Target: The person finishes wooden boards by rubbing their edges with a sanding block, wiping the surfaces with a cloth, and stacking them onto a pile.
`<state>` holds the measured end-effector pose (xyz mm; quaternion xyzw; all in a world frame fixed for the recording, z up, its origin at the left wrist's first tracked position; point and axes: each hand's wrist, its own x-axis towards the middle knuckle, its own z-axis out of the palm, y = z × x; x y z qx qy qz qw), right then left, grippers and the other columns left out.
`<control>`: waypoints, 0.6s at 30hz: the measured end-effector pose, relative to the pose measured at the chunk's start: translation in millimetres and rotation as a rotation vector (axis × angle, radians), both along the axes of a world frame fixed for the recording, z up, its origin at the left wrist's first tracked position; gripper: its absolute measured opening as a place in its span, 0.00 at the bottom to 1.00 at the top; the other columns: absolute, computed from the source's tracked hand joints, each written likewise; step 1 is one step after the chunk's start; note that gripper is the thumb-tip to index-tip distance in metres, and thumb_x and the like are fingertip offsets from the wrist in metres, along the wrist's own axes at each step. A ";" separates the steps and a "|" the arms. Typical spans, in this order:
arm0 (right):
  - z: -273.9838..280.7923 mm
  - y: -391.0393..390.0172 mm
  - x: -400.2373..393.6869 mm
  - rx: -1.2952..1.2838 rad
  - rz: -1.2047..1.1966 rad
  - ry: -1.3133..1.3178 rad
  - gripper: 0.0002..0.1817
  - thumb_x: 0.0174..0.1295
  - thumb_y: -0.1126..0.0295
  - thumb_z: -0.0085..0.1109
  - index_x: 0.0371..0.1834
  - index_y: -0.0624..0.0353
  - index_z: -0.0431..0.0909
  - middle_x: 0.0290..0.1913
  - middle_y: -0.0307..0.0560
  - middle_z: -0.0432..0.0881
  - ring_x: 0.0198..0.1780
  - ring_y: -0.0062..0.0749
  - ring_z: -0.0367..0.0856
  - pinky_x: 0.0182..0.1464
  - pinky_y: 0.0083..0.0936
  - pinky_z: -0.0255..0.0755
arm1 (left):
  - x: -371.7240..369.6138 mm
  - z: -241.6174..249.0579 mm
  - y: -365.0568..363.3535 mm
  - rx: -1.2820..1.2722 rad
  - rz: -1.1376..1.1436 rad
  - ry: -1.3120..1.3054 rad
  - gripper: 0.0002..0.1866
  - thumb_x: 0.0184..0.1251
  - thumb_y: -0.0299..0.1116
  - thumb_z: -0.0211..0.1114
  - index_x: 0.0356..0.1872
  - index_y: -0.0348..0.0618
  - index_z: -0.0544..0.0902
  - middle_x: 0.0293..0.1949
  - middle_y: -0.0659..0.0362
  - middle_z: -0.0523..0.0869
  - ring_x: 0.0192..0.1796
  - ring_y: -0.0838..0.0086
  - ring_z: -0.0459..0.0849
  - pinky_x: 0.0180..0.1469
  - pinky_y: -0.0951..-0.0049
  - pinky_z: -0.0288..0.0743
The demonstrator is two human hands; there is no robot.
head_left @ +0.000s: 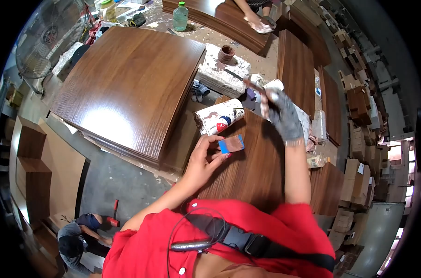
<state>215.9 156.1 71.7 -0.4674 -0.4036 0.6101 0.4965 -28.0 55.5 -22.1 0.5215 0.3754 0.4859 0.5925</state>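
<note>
My left hand (204, 158) pinches a small blue block (224, 147) between thumb and fingers; brown paste covers much of its upper face. In my right hand (283, 116), which wears a grey glove with bare fingertips, is a slim brown-smeared tool (253, 86) pointing up and left. Beyond the block lies a paint-smeared white can (220, 116) with a red and blue logo, tipped on its side. Under both hands is a brown wood-grain panel (247, 162). A brown-crusted cup (226, 54) stands on a stained white foam block (215, 76).
Stacked glossy brown panels (131, 88) fill the left side. A green-capped bottle (180, 17) stands at the back. Another person's hand (254, 22) holds a white cloth on a far panel. Someone crouches (78, 241) on the floor at lower left, and a fan (48, 39) stands upper left.
</note>
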 end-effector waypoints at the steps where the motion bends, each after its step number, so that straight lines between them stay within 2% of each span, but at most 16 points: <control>1: 2.9 -26.4 -6.2 -0.035 -0.028 -0.009 0.10 0.73 0.64 0.61 0.50 0.55 0.75 0.37 0.40 0.79 0.34 0.22 0.77 0.35 0.20 0.73 | 0.8 -0.7 -0.1 -0.003 0.009 0.001 0.21 0.66 0.20 0.70 0.59 0.39 0.76 0.52 0.61 0.75 0.51 0.78 0.81 0.50 0.77 0.80; 5: -19.1 -98.9 -11.0 -0.157 -0.007 0.222 0.07 0.73 0.66 0.60 0.49 0.53 0.78 0.36 0.41 0.79 0.32 0.28 0.78 0.32 0.24 0.74 | 5.0 -11.1 -3.4 0.013 0.013 0.017 0.23 0.69 0.20 0.68 0.62 0.39 0.72 0.50 0.60 0.77 0.50 0.79 0.81 0.49 0.78 0.80; 7: -39.5 -119.9 -13.6 -0.178 0.011 0.378 0.06 0.74 0.68 0.58 0.50 0.51 0.79 0.36 0.46 0.81 0.30 0.31 0.81 0.28 0.26 0.75 | 4.2 -14.9 -3.8 0.001 -0.006 0.019 0.23 0.69 0.20 0.68 0.62 0.40 0.71 0.49 0.60 0.78 0.50 0.80 0.81 0.49 0.78 0.80; 9: -44.5 -134.9 -23.2 -0.196 -0.049 0.354 0.07 0.75 0.70 0.57 0.52 0.55 0.77 0.36 0.47 0.84 0.30 0.32 0.83 0.28 0.30 0.78 | 4.3 -18.9 -2.8 -0.008 -0.032 0.019 0.23 0.70 0.19 0.67 0.62 0.40 0.70 0.49 0.60 0.79 0.50 0.80 0.81 0.49 0.79 0.79; 11: -45.4 -142.9 -29.9 -0.193 -0.073 0.299 0.08 0.76 0.69 0.55 0.54 0.56 0.76 0.36 0.47 0.84 0.30 0.31 0.83 0.29 0.28 0.78 | 6.0 -22.6 -2.5 0.010 -0.019 -0.001 0.23 0.70 0.19 0.67 0.62 0.40 0.70 0.49 0.61 0.80 0.51 0.82 0.81 0.49 0.80 0.79; 12: -48.5 -144.8 -30.2 -0.155 -0.078 0.252 0.08 0.77 0.69 0.54 0.54 0.56 0.75 0.36 0.47 0.84 0.30 0.30 0.83 0.30 0.26 0.78 | 5.7 -22.6 -1.9 0.011 -0.013 0.010 0.23 0.67 0.18 0.69 0.60 0.35 0.72 0.56 0.56 0.72 0.54 0.74 0.83 0.52 0.77 0.84; 15: -54.3 -146.9 -25.9 -0.081 -0.088 0.193 0.09 0.78 0.68 0.53 0.56 0.57 0.75 0.37 0.46 0.84 0.32 0.27 0.83 0.33 0.22 0.79 | 6.5 -21.5 -2.2 0.041 -0.011 -0.006 0.23 0.67 0.18 0.69 0.60 0.36 0.72 0.56 0.57 0.72 0.55 0.74 0.82 0.52 0.77 0.84; 17: -51.7 -146.5 -25.3 -0.033 -0.138 -0.020 0.14 0.78 0.69 0.53 0.63 0.57 0.75 0.38 0.45 0.84 0.32 0.28 0.83 0.34 0.23 0.80 | 5.7 -20.4 -3.2 0.059 -0.032 0.013 0.23 0.70 0.20 0.68 0.62 0.40 0.70 0.51 0.60 0.80 0.54 0.78 0.81 0.54 0.79 0.78; 18: -50.6 -148.3 -25.0 -0.029 -0.141 -0.018 0.14 0.78 0.69 0.53 0.63 0.57 0.75 0.38 0.45 0.84 0.32 0.28 0.83 0.34 0.23 0.80 | 6.1 -18.9 -4.1 0.064 -0.035 0.015 0.23 0.70 0.20 0.68 0.62 0.40 0.70 0.51 0.60 0.80 0.54 0.78 0.81 0.54 0.79 0.78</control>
